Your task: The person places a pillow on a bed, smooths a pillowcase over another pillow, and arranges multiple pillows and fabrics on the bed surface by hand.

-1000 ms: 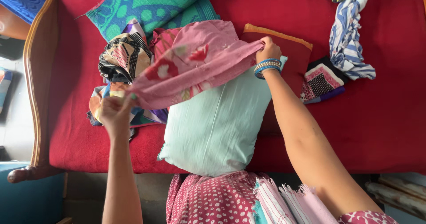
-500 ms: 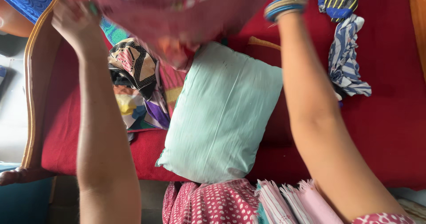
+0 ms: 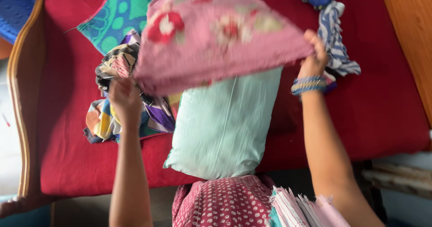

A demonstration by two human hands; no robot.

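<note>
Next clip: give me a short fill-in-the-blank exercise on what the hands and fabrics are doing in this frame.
1. The left hand and right hand each hold an edge of the pink flowered ____ cover.
2. The cover is spread above a pale ____ pillow.
3. The pillow lies on a bed with a ____ sheet.
4. Blue and gold bangles sit on the ____ wrist.

Missing words: pillow; green; red; right

Light: soft, even daylight – bright, no glare
Shadows: faint, under the pale green pillow (image 3: 222, 123)
Blur: motion smear on the pink floral pillowcase (image 3: 216, 36) – edges soft
</note>
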